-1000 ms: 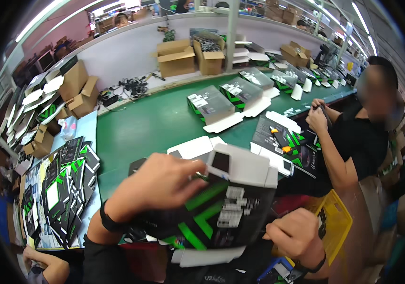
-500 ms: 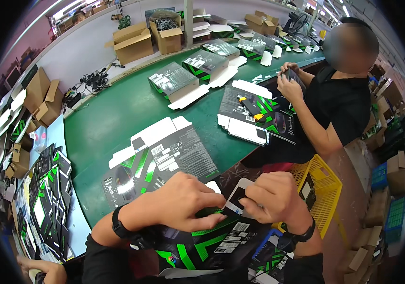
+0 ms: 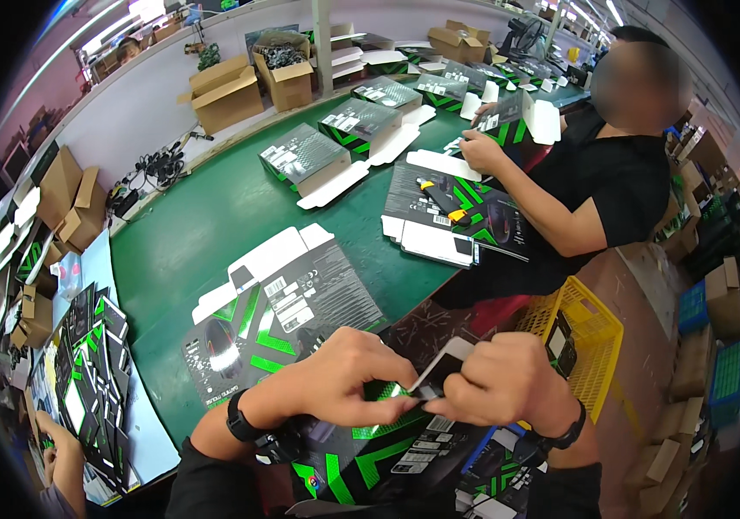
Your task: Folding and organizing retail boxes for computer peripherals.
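Observation:
Over my lap lies a black and green printed carton [image 3: 361,463], mostly unfolded. My left hand [image 3: 348,376] pinches at its upper edge with thumb and forefinger. Beside it, my right hand [image 3: 504,381] is closed on the same edge, by a white flap [image 3: 437,362] with a dark patch. The exact grip of the fingertips is partly hidden. A second flat carton [image 3: 292,298] with white flaps rests on the green table just beyond my left hand.
A co-worker [image 3: 578,173] on the right handles a carton [image 3: 513,121]. A yellow-black cutter [image 3: 444,203] lies on flat cartons. Formed boxes [image 3: 305,160] line the green table [image 3: 175,259]. A stack of cartons [image 3: 97,381] stands left, near another person's hand [image 3: 60,445]. A yellow basket [image 3: 599,346] sits right.
My hands have drawn closer together at the carton's edge, and the flap has tilted. The co-worker now holds a carton up; another person's hand has moved up to the left stack.

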Demonstrator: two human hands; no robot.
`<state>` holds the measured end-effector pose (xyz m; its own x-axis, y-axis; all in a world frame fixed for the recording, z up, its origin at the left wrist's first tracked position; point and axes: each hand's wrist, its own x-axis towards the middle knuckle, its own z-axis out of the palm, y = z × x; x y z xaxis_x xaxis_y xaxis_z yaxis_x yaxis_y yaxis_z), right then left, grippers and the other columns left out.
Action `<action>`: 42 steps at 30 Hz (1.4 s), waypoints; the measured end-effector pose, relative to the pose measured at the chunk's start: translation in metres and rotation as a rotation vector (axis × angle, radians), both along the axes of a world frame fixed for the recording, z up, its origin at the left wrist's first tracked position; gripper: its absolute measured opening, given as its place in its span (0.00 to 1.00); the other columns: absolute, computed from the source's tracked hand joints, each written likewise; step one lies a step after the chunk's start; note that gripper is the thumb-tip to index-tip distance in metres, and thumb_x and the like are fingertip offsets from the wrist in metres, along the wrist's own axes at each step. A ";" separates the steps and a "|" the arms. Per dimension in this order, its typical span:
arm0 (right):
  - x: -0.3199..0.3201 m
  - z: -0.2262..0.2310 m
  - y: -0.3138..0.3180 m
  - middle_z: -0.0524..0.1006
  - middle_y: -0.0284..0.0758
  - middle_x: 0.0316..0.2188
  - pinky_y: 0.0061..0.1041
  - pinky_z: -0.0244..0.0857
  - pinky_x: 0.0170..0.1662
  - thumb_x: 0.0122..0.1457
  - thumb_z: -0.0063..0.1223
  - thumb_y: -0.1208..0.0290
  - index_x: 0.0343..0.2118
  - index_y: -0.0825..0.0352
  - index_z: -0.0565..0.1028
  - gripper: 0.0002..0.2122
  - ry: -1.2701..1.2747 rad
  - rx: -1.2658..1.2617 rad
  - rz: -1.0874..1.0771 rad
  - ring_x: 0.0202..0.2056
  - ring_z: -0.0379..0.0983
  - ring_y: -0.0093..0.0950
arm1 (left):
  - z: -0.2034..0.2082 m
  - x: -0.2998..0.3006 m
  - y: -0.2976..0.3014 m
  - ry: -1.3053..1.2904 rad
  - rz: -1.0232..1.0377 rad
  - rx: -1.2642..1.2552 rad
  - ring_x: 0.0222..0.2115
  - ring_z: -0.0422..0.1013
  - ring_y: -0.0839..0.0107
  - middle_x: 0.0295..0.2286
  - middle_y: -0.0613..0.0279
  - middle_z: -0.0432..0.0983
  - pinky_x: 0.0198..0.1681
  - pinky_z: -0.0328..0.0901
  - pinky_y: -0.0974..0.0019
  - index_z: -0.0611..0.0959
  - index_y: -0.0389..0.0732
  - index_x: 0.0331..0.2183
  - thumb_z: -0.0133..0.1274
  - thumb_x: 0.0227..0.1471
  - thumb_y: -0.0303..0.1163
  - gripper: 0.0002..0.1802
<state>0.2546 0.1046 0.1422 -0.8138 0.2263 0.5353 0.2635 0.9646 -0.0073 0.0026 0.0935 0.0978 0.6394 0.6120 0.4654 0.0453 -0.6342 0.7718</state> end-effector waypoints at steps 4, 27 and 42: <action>0.005 0.017 -0.028 0.59 0.22 0.15 0.17 0.46 0.19 0.50 0.69 0.60 0.22 0.56 0.68 0.16 0.029 0.118 -0.047 0.16 0.58 0.19 | -0.003 -0.020 0.000 -0.173 0.184 -0.474 0.25 0.73 0.77 0.23 0.63 0.78 0.28 0.64 0.67 0.82 0.39 0.28 0.59 0.52 0.31 0.06; -0.006 -0.031 0.037 0.74 0.36 0.18 0.25 0.64 0.24 0.60 0.59 0.74 0.34 0.68 0.71 0.07 0.815 -0.426 -0.599 0.18 0.73 0.25 | -0.186 0.128 -0.055 -1.366 -1.688 -1.261 0.27 0.73 0.74 0.27 0.65 0.76 0.36 0.58 0.69 0.71 0.45 0.35 0.39 0.68 0.31 0.07; -0.005 -0.040 0.034 0.72 0.35 0.18 0.26 0.62 0.21 0.57 0.61 0.74 0.27 0.68 0.73 0.07 0.744 -0.415 -0.683 0.17 0.70 0.27 | -0.201 0.125 -0.060 -1.413 -1.714 -1.352 0.27 0.74 0.73 0.27 0.63 0.78 0.33 0.60 0.68 0.71 0.44 0.34 0.43 0.66 0.29 0.05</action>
